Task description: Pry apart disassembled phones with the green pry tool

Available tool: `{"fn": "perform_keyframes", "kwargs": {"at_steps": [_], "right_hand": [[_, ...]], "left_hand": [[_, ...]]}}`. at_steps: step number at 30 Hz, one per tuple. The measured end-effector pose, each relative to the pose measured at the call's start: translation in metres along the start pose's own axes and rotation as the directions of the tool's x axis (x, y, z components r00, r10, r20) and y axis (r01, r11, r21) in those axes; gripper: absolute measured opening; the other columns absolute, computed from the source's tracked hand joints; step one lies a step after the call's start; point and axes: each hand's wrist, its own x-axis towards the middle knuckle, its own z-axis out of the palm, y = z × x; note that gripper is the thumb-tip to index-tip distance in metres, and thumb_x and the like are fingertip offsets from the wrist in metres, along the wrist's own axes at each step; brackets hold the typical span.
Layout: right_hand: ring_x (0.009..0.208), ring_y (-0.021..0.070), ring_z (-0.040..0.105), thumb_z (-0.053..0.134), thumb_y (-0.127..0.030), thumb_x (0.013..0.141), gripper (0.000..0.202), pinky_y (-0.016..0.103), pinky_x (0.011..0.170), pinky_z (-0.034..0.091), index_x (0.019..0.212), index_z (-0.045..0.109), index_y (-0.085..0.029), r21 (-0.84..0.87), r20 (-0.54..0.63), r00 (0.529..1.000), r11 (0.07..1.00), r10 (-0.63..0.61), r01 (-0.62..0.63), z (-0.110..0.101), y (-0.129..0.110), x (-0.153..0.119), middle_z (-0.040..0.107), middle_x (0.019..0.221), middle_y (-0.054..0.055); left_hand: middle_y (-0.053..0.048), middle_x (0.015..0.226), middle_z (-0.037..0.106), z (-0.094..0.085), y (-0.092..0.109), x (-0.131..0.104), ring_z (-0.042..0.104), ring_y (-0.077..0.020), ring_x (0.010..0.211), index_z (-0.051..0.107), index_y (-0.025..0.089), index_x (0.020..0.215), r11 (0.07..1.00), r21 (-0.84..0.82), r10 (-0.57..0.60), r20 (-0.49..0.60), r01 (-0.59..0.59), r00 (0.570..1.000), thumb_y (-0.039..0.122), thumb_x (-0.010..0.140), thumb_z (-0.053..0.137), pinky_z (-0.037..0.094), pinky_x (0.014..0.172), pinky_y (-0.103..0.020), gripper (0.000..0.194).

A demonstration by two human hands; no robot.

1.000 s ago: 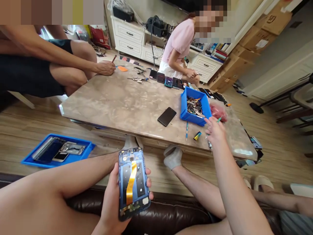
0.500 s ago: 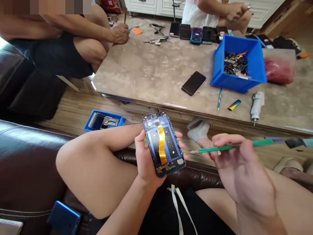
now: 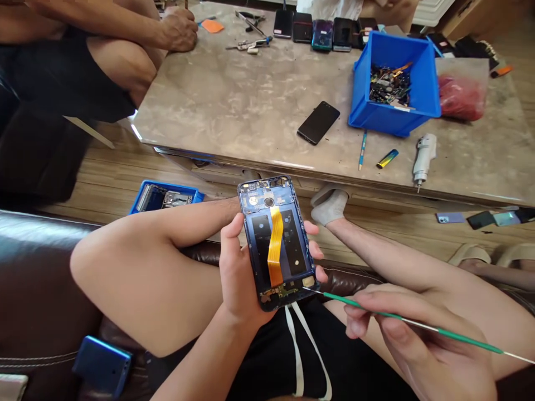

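Note:
An opened smartphone (image 3: pixel 261 245) lies across my left hand (image 3: pixel 236 273), whose thumb and fingers wrap round its long edges. Its blue inside faces up, and an orange ribbon cable (image 3: pixel 275 245) runs lengthwise over two dark panels. Between the thumb and fingers of my right hand (image 3: pixel 418 328) is a thin green-handled metal pick (image 3: pixel 343 299). The pick's fine tip is at the phone's lower right corner, beside a small pale block (image 3: pixel 308 282); whether it touches I cannot tell.
On the stone-topped table (image 3: pixel 217 106) stand a blue bin (image 3: pixel 395 117) of small parts, a dark phone (image 3: pixel 318 122), a pencil (image 3: pixel 363 150) and an electric screwdriver (image 3: pixel 424 157). Another person's hand (image 3: pixel 179 30) rests at the far left. A blue phone (image 3: pixel 102 365) lies on the sofa.
My right hand has moved down and brought the pick's tip left, from beside the phone to its lower right corner. My left hand still holds the phone. The view has shifted slightly.

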Motion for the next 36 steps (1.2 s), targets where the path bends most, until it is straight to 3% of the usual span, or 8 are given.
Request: {"fn": "perform_keyframes", "kwargs": {"at_steps": [7, 12, 17, 24, 29, 33, 36], "right_hand": [[0.071, 0.0169, 0.073, 0.062, -0.009, 0.097, 0.029, 0.022, 0.058, 0.063, 0.115, 0.076, -0.028, -0.059, 0.019, 1.0, 0.998, -0.007, 0.009, -0.002, 0.0, -0.003, 0.075, 0.092, 0.004], [0.073, 0.0183, 0.073, 0.062, -0.011, 0.098, 0.027, 0.022, 0.053, 0.06, 0.114, 0.076, -0.027, -0.047, -0.022, 1.0, 0.999, -0.007, 0.006, -0.001, 0.001, -0.004, 0.075, 0.094, 0.006], [0.068, 0.0168, 0.07, 0.059, -0.011, 0.1, 0.03, 0.025, 0.057, 0.062, 0.123, 0.073, -0.026, -0.003, 0.092, 0.995, 0.999, -0.038, 0.039, -0.009, 0.003, -0.006, 0.074, 0.092, 0.006], [0.079, 0.0201, 0.074, 0.063, -0.012, 0.097, 0.026, 0.027, 0.067, 0.064, 0.116, 0.074, -0.026, -0.127, 0.118, 0.992, 0.99, -0.038, 0.053, -0.009, 0.002, -0.005, 0.073, 0.085, 0.003], [0.086, 0.0221, 0.076, 0.067, -0.012, 0.096, 0.023, 0.03, 0.078, 0.066, 0.113, 0.074, -0.025, -0.263, 0.232, 0.97, 0.955, -0.078, 0.139, -0.021, -0.001, 0.003, 0.076, 0.095, 0.004], [0.089, 0.0226, 0.077, 0.072, -0.012, 0.093, 0.029, 0.027, 0.076, 0.067, 0.117, 0.075, -0.027, -0.34, 0.399, 0.916, 0.92, -0.047, 0.195, -0.032, -0.004, 0.012, 0.077, 0.104, 0.004], [0.09, 0.0208, 0.077, 0.069, -0.012, 0.096, 0.032, 0.028, 0.084, 0.067, 0.125, 0.073, -0.024, -0.337, 0.433, 0.897, 0.907, -0.091, 0.254, -0.031, -0.007, 0.02, 0.077, 0.106, 0.004]], "left_hand": [[-0.017, 0.112, 0.073, 0.004, -0.003, -0.007, 0.071, -0.0327, 0.093, 0.066, 0.013, 0.134, 1.0, -0.019, -0.02, 0.001, 0.02, 1.0, 0.063, 0.097, 0.027, 0.059, 0.079, -0.047, 0.073], [-0.019, 0.108, 0.073, 0.011, -0.001, -0.008, 0.072, -0.0345, 0.088, 0.066, 0.012, 0.132, 1.0, -0.005, -0.022, -0.048, 0.022, 0.999, 0.065, 0.097, 0.022, 0.06, 0.077, -0.05, 0.078], [-0.018, 0.106, 0.073, 0.016, -0.005, -0.007, 0.072, -0.0333, 0.086, 0.067, 0.013, 0.131, 1.0, 0.02, 0.009, -0.08, -0.008, 0.997, 0.065, 0.098, 0.023, 0.06, 0.074, -0.049, 0.076], [-0.017, 0.103, 0.075, 0.017, -0.011, -0.005, 0.073, -0.0318, 0.08, 0.068, 0.012, 0.128, 1.0, -0.006, 0.0, -0.126, -0.001, 0.992, 0.066, 0.097, 0.027, 0.06, 0.072, -0.046, 0.074], [-0.019, 0.102, 0.074, 0.014, -0.012, -0.005, 0.072, -0.0323, 0.081, 0.072, 0.01, 0.117, 0.997, 0.071, -0.016, -0.144, 0.027, 0.989, 0.063, 0.097, 0.029, 0.06, 0.07, -0.046, 0.07], [-0.018, 0.087, 0.072, 0.01, -0.016, -0.003, 0.072, -0.0284, 0.072, 0.074, 0.006, 0.105, 0.957, 0.242, -0.125, -0.151, 0.159, 0.981, 0.065, 0.096, 0.029, 0.058, 0.068, -0.037, 0.075], [-0.015, 0.084, 0.071, 0.007, -0.02, -0.001, 0.07, -0.0242, 0.065, 0.074, 0.008, 0.101, 0.933, 0.315, -0.11, -0.208, 0.173, 0.972, 0.066, 0.094, 0.033, 0.057, 0.063, -0.033, 0.071]]}}
